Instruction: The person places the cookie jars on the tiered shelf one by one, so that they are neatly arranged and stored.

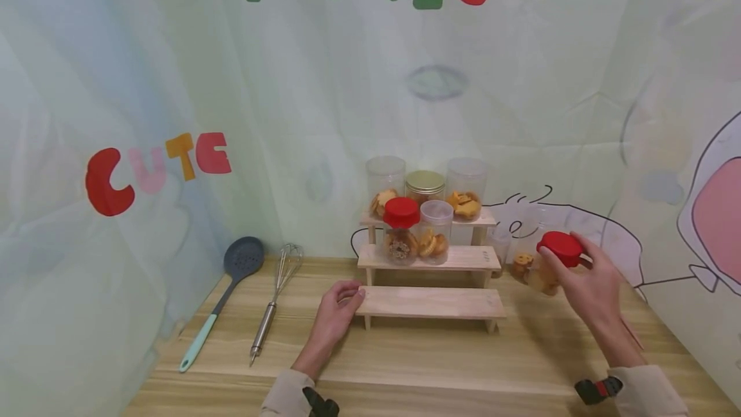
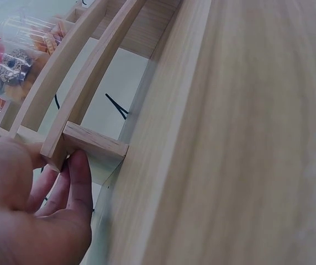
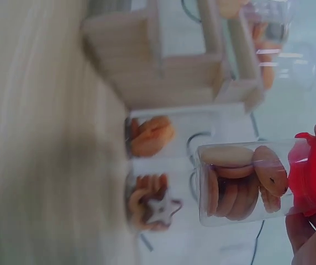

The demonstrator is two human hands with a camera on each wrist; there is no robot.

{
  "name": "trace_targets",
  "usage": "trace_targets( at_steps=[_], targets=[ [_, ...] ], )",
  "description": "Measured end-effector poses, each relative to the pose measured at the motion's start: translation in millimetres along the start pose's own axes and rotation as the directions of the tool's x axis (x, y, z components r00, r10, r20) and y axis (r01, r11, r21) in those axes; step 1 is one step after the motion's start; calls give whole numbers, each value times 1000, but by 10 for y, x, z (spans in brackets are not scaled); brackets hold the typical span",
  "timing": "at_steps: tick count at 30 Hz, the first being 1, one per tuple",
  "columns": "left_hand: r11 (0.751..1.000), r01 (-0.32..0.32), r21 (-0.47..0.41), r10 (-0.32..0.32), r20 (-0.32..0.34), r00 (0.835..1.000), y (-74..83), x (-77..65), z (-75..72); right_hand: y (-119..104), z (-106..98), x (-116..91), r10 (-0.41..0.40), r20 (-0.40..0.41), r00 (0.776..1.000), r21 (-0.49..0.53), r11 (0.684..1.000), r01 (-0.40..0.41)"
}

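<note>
My right hand (image 1: pixel 596 291) grips the red lid (image 3: pixel 310 176) of a clear jar of round cookies (image 3: pixel 238 185), raised above the table at the right of a tiered wooden stand (image 1: pixel 428 302). My left hand (image 1: pixel 334 315) pinches the left end of the stand's bare lowest step, thumb and fingers around its corner in the left wrist view. On the middle step stand a red-capped jar with a sprinkled ring cookie (image 1: pixel 401 237) and a clear-lidded jar of cookies (image 1: pixel 434 237). The top step carries two clear-lidded jars and a gold-lidded jar (image 1: pixel 425 182).
Beside the stand's right end, more clear jars stand on the table, one with star cookies (image 3: pixel 158 207), another with orange biscuits (image 3: pixel 152 135). A slotted turner (image 1: pixel 243 259) and a whisk (image 1: pixel 272 307) lie at the left. A printed curtain (image 1: pixel 324 101) hangs behind.
</note>
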State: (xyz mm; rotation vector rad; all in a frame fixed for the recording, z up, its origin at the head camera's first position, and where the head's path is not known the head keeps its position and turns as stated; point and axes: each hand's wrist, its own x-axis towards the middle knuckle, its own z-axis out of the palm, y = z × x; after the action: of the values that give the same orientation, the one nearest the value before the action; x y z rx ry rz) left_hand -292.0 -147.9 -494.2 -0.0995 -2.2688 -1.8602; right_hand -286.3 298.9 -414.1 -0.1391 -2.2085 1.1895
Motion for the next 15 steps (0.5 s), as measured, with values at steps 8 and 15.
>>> trace_targets(
  at_steps=[8, 15],
  targets=[
    [1000, 10, 6, -10, 6, 1000, -5, 0, -5, -295, 77, -55, -66, -25, 997, 56, 996, 68],
    [1000, 22, -2, -22, 3, 1000, -22, 8, -2, -465, 233, -30, -144, 18, 989, 121, 983, 141]
  ],
)
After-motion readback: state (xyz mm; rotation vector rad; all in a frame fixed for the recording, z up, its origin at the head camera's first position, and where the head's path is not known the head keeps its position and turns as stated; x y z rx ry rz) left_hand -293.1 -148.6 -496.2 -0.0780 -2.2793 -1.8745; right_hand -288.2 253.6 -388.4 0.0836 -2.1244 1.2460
